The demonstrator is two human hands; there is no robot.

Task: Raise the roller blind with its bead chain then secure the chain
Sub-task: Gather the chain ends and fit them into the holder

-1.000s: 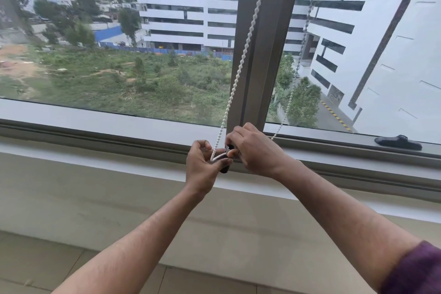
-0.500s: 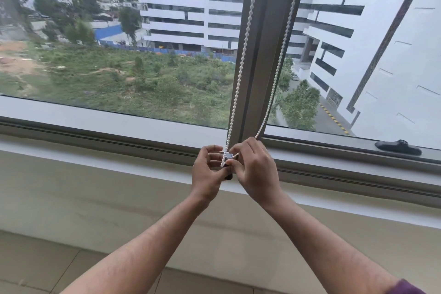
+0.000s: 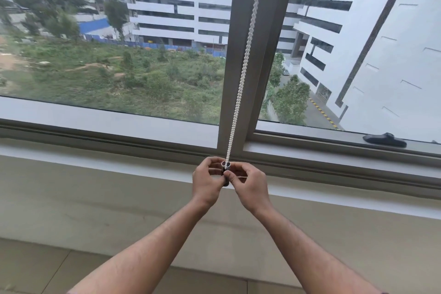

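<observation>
The white bead chain (image 3: 245,62) hangs taut in front of the grey window mullion (image 3: 274,55), its two strands lying side by side. The chain's lower end runs into a small dark holder (image 3: 225,165) fixed at the base of the mullion. My left hand (image 3: 207,184) and my right hand (image 3: 248,185) meet at the holder, fingers pinched around it and the bottom loop of the chain. The roller blind itself is out of view above the frame.
A grey window frame and white sill (image 3: 119,164) run across the view. A black window handle (image 3: 385,140) lies on the lower frame at the right. Below the sill are a beige wall (image 3: 95,210) and tiled floor (image 3: 35,270).
The two chain strands, spread apart a second ago, have closed into one taut line. My hands have shifted slightly lower onto the holder at the mullion's base.
</observation>
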